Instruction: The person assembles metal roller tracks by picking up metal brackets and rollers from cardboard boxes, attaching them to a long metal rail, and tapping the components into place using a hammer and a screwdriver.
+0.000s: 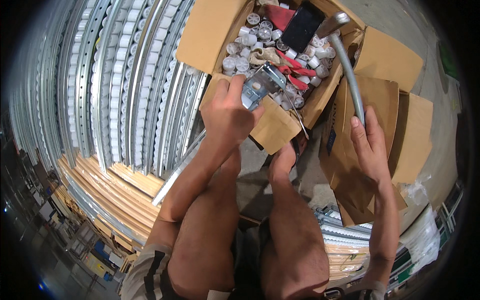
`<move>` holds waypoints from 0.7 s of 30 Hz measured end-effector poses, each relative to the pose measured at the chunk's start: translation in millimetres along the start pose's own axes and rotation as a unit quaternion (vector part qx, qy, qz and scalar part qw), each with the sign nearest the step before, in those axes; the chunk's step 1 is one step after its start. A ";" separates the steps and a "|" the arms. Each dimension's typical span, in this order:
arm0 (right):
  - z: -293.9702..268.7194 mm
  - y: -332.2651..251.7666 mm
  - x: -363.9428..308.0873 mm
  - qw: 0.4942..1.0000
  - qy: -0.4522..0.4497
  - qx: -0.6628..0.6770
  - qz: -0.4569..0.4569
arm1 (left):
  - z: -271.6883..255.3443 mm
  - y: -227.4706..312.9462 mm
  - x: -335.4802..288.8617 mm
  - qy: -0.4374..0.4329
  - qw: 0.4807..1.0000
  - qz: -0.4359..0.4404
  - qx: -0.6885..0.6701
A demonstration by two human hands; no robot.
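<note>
My left hand [229, 112] is closed around a shiny metal bracket [260, 86], held over the near edge of an open cardboard box [207, 37]. A metal rail [175, 172] slants past my left forearm; whether it joins the bracket is hidden. My right hand [369, 142] grips a hammer [346, 70] by the lower end of its grey handle. The hammer's head is raised over the box's right side. Inside the box are many white plastic rollers [242, 64], red and cream work gloves [292, 65] and a black phone [303, 25]. A thin metal rod [299, 117] leans across the near flap.
To the left lie stacked metal roller tracks [112, 85] with white wheels, above tan lengths [95, 190]. A second cardboard box [367, 100] stands at the right, with clear plastic wrap [422, 245] beyond it. More tracks [345, 230] lie beside my right leg.
</note>
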State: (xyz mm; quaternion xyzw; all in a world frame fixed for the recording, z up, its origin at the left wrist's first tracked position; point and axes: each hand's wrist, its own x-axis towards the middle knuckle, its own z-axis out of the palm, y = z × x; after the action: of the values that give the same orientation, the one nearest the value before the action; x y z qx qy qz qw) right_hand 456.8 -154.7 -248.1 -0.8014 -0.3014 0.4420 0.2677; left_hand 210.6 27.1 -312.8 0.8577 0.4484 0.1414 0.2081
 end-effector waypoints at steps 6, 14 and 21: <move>12.2 4.1 -2.9 0.991 -0.019 -0.105 -0.075 | 12.2 -10.7 -2.6 -0.021 1.000 0.018 0.003; 20.0 -8.1 -5.2 0.999 -0.044 -0.001 0.015 | 40.7 -44.4 -46.1 -0.068 0.996 0.013 0.060; 16.0 3.9 -18.8 0.998 0.015 0.054 0.025 | -11.9 -127.7 -164.5 -0.068 0.992 -0.021 0.104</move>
State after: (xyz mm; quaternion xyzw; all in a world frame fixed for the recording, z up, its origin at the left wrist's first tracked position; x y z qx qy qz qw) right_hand 435.8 -168.2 -248.1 -0.7996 -0.2527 0.4524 0.3036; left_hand 23.0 -41.0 -373.4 0.8726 0.4634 0.0308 0.1514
